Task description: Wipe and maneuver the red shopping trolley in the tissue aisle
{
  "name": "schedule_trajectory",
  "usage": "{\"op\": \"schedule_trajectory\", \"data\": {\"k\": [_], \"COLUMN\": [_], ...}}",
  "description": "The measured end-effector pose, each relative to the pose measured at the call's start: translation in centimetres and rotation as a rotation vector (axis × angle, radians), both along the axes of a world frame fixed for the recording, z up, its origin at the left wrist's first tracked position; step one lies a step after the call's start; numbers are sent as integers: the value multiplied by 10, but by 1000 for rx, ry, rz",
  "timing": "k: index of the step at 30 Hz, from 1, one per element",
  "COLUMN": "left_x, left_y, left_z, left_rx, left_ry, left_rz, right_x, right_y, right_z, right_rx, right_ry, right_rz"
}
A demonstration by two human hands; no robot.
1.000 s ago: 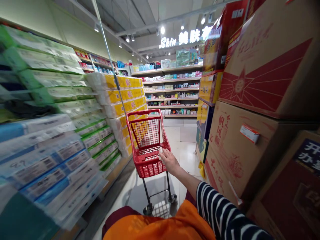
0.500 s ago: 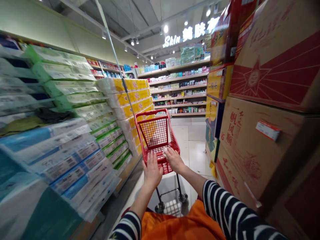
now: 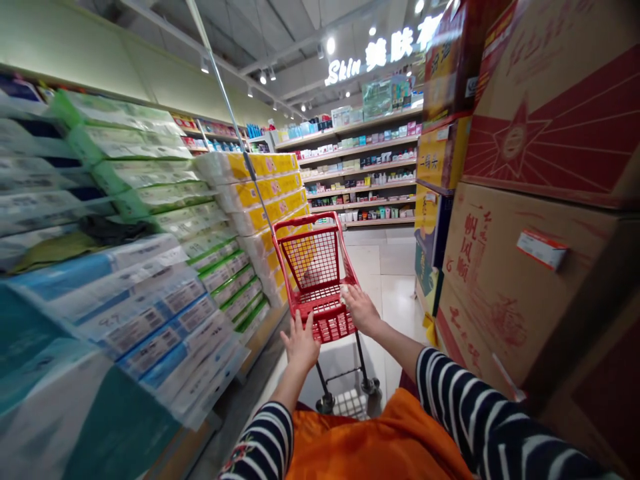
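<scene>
In front of me stands a red plastic shopping cart point(image 3: 311, 263) with a lattice basket, dark legs and small wheels. My left hand point(image 3: 301, 341) is open at the cart's near left corner, its fingers spread and its fingertips at the near rim; whether they touch is hard to tell. At the near right side of the basket, my right hand point(image 3: 363, 311) presses a small crumpled white cloth or tissue point(image 3: 344, 292) against the red plastic. Most of the white piece is hidden under its fingers.
Wrapped tissue packs point(image 3: 165, 327) and yellow paper bundles point(image 3: 270, 193) are stacked along the left. Large cardboard boxes point(image 3: 495, 267) rise close on the right. Ahead, a shelf point(image 3: 360, 177) holds many small products. A thin pole point(image 3: 220, 80) slants upward beside the cart.
My left hand has drawn back toward me and its fingers have spread. My right hand has shifted right along the cart's side with the white piece.
</scene>
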State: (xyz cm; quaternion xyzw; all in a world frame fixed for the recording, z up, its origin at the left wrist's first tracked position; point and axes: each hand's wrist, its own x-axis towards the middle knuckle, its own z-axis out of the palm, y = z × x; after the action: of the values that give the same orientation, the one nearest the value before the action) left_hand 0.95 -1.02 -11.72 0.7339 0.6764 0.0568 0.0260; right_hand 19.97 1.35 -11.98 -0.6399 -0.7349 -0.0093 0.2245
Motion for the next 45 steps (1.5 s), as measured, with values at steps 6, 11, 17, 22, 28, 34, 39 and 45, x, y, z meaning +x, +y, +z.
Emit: {"op": "schedule_trajectory", "data": {"k": [6, 11, 17, 22, 28, 34, 39, 45], "left_x": [-2, -14, -13, -14, -27, -24, -13, -13], "left_y": [1, 1, 2, 0, 7, 6, 2, -2], "left_z": [3, -4, -4, -7, -23, -4, -1, 3], "left_rx": [5, 61, 56, 56, 101, 51, 57, 19], "left_ry": [49, 55, 43, -34, -84, -31, 17, 35], "left_rz": [-33, -69, -79, -63, -55, -67, -88, -119], "right_x": [-59, -33, -21, -84, -88, -17, -29, -53], "right_y": [-2, -10, -10, -7, -3, -7, -5, -3], "right_z": [-8, 3, 10, 1, 2, 17, 7, -5], "right_rx": [34, -3, -58, -25, -24, -104, 11, 77], "right_ry": [-19, -38, -15, -21, -56, -117, -59, -89], "right_rz": [231, 89, -10, 231, 282, 14, 60, 267]}}
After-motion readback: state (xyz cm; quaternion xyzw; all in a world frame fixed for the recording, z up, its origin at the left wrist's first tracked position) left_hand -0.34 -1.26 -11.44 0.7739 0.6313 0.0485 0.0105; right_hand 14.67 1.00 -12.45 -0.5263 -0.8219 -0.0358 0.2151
